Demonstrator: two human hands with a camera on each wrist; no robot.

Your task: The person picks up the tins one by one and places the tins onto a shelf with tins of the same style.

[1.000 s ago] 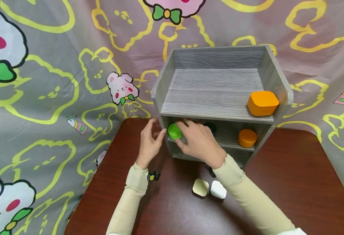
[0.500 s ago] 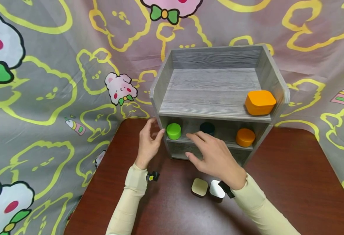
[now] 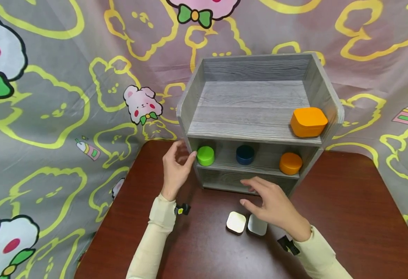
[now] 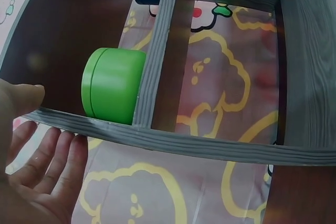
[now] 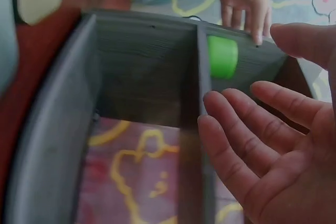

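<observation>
A grey wood-grain shelf [image 3: 249, 102] stands on the table. My left hand [image 3: 176, 170] grips its left side panel, thumb inside the edge and fingers along the outer face, as the left wrist view shows. Just inside that panel, a round green tin [image 3: 205, 156] sits at the left end of the middle shelf. A round dark blue tin [image 3: 245, 155] stands mid-shelf, with a round orange tin [image 3: 290, 163] at the right. My right hand [image 3: 277, 207] hovers, holding nothing, in front of the shelf, fingers apart. Close below it lies a silver-white square tin [image 3: 257, 226], partly covered.
Beside the silver-white tin sits a cream square tin [image 3: 236, 223] on the brown table [image 3: 357, 217]. An orange square tin [image 3: 309, 123] rests on the shelf's top board at the right. A patterned cloth [image 3: 64, 162] hangs behind and to the left.
My right hand has left the green tin and drawn back rightward and down toward the square tins, uncovering the blue tin. The left hand stays at the side panel.
</observation>
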